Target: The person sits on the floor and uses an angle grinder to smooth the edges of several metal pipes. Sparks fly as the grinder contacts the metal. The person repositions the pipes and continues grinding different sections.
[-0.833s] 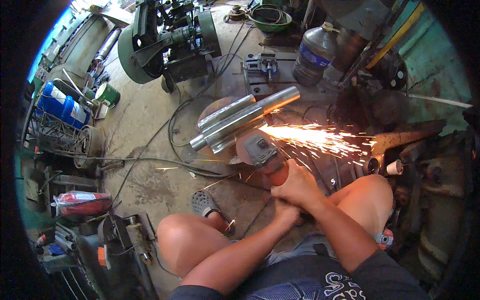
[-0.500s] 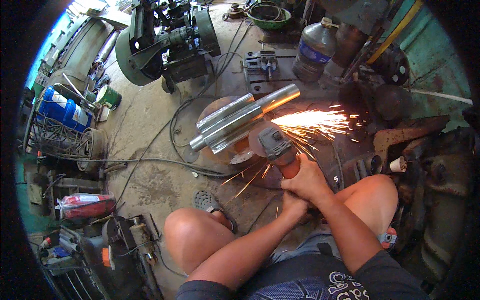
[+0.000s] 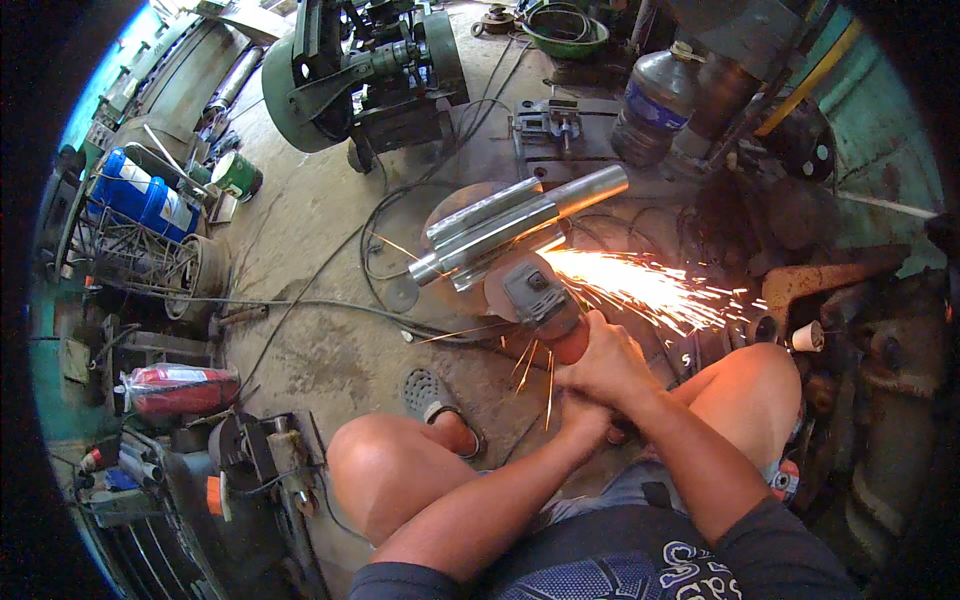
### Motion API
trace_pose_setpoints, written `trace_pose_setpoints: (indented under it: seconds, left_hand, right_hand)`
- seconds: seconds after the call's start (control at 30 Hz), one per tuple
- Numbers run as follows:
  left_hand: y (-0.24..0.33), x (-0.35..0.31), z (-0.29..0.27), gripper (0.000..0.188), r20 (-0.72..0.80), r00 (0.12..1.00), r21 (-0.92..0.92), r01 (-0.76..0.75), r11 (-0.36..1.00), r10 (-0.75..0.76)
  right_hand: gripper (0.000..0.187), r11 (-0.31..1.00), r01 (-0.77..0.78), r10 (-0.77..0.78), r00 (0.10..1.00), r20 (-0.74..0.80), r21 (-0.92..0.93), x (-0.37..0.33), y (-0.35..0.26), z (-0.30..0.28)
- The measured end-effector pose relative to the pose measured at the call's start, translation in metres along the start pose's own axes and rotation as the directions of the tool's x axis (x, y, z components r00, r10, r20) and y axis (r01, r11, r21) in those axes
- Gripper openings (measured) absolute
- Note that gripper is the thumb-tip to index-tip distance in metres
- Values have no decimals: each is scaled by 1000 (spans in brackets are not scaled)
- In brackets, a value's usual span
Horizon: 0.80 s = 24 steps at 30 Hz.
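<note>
Both hands (image 3: 600,375) clasp the angle grinder (image 3: 540,300) against metal pipes (image 3: 520,222).

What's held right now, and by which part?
An angle grinder, gripped by both hands on its rear body: the right hand is nearest the grinder head, and the left hand is behind it. The fingers' exact wrap can't be told.

The grinder (image 3: 535,295) has slid up against the steel pipes (image 3: 515,225), and the sparks (image 3: 650,290) now spray wider rightward.

Dark printed T-shirt (image 3: 640,560), grey shorts (image 3: 620,485), perforated sandal (image 3: 435,395), bare forearms.
</note>
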<state>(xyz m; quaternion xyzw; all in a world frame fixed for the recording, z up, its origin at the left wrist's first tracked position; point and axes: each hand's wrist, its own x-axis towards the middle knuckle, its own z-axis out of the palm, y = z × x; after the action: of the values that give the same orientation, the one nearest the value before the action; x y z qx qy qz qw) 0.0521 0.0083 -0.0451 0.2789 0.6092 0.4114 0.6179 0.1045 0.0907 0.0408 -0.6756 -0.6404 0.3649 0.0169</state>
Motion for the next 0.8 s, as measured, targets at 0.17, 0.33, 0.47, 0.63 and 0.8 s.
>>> trace_pose_setpoints:
  seconds: [0.17, 0.33, 0.47, 0.63, 0.8]
  left_hand:
    - [-10, -4, -21, 50, 39, 988, 24, 147, 989, -147]
    - [-18, -7, -36, 50, -44, 987, -10, 153, 988, -153]
    - [-21, -8, -40, 50, -49, 980, -14, 194, 981, -194]
    - [-28, -3, -33, 50, -45, 980, 12, 196, 980, -195]
    - [-40, 4, -15, 52, 5, 992, 45, 128, 991, -128]
  right_hand:
    - [69, 998, 65, -63, 997, 47, -27, -6, -18, 6]
    - [71, 991, 124, -120, 988, 100, -45, -9, -31, 14]
    - [70, 990, 137, -134, 983, 125, -21, -10, -34, 17]
    - [67, 994, 105, -101, 989, 108, -27, -10, -26, 13]
    - [69, 996, 84, -84, 996, 33, -13, -7, -9, 6]
